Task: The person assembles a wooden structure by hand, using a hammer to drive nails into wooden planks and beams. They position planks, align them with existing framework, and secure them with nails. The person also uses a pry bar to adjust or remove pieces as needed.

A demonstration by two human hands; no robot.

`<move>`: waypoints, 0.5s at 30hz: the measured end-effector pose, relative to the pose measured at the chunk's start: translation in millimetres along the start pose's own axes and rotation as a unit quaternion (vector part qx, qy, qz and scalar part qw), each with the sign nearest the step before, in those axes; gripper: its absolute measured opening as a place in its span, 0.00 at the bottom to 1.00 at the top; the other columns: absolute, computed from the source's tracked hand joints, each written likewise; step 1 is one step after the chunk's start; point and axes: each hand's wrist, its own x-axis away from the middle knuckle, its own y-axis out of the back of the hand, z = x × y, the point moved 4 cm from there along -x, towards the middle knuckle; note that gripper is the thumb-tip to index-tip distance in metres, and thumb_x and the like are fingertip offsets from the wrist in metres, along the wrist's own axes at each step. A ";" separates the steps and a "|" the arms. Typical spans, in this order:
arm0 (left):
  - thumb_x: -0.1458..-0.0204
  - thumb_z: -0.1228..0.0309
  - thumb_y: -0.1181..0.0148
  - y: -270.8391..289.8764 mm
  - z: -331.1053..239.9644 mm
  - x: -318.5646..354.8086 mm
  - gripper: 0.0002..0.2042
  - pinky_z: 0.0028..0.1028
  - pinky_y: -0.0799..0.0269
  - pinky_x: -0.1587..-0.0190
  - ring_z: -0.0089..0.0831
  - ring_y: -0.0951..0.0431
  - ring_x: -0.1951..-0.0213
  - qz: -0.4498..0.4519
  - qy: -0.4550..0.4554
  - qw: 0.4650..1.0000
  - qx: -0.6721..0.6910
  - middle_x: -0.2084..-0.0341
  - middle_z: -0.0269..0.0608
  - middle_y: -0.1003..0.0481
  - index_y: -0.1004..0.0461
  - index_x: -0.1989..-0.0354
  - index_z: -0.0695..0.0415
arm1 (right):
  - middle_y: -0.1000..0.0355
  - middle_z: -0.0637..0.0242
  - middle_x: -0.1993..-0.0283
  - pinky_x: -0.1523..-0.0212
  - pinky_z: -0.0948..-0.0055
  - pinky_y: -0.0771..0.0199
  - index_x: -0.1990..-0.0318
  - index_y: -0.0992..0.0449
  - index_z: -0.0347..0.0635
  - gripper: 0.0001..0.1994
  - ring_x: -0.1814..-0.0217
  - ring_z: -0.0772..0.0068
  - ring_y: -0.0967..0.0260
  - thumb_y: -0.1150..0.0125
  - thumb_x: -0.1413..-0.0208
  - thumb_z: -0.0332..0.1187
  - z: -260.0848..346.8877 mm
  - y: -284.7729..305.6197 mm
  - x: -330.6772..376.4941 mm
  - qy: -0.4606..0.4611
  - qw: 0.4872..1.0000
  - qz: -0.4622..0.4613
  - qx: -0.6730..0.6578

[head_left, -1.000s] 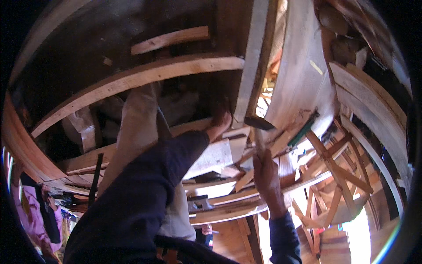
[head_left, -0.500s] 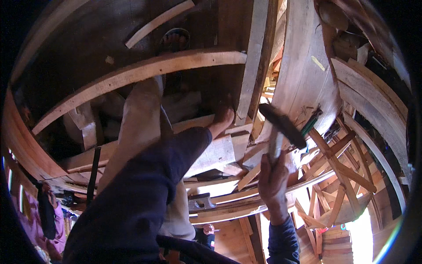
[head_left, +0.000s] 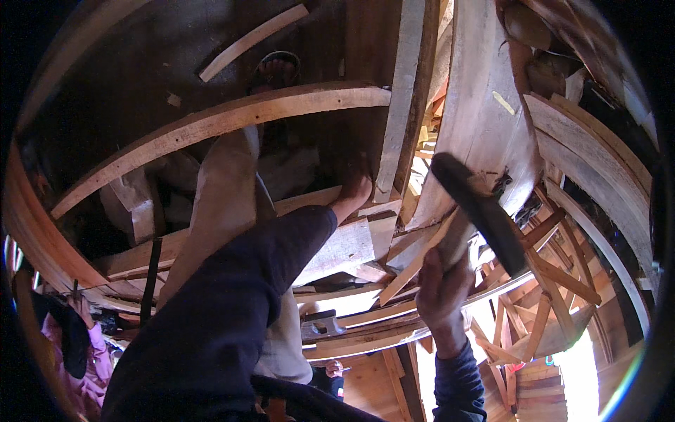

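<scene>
My right hand is closed around the pale handle of a hammer with a long dark head. The hammer is held up in front of a wide pale plank, its head covering part of the lower plank. My left arm, in a dark sleeve, crosses from the lower left. At its end, my left hand rests by the lower end of an upright timber. Its fingers reach into shadow, so I cannot see whether they grip anything.
A curved wooden rib spans the upper left. A loose curved strip lies beyond it. Crossed struts stand at the right. A grey block-like tool sits below my left hand. Another person's pink sleeve shows at lower left.
My right hand has lifted the hammer; its head looks larger and has shifted right, now covering a green thing seen before. My left hand has stayed in about the same place.
</scene>
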 end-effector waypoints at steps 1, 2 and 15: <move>0.43 0.77 0.61 6.6 -5.6 2.6 0.23 0.46 0.33 0.51 0.61 0.28 0.55 0.015 0.010 1.000 0.008 0.56 0.71 0.30 0.42 0.39 0.70 | 0.28 0.45 0.75 0.76 0.59 0.28 0.52 0.40 0.31 0.14 0.72 0.47 0.25 0.51 0.37 0.32 -20.5 -8.3 -2.3 -0.024 0.998 0.040 0.032; 0.43 0.77 0.61 10.5 -11.6 6.8 0.23 0.46 0.33 0.51 0.61 0.28 0.55 0.034 0.020 0.999 0.017 0.56 0.71 0.30 0.43 0.38 0.71 | 0.27 0.46 0.75 0.75 0.59 0.25 0.50 0.42 0.34 0.14 0.71 0.50 0.23 0.52 0.37 0.33 -43.8 -15.9 -2.7 -0.052 0.993 0.081 0.065; 0.41 0.73 0.61 -34.9 43.7 0.1 0.22 0.43 0.40 0.41 0.58 0.34 0.45 -0.051 0.018 0.998 0.018 0.46 0.68 0.35 0.41 0.38 0.65 | 0.26 0.45 0.73 0.73 0.54 0.26 0.48 0.42 0.31 0.16 0.71 0.43 0.24 0.51 0.37 0.34 -44.9 -25.7 -4.5 -0.035 0.974 0.139 0.175</move>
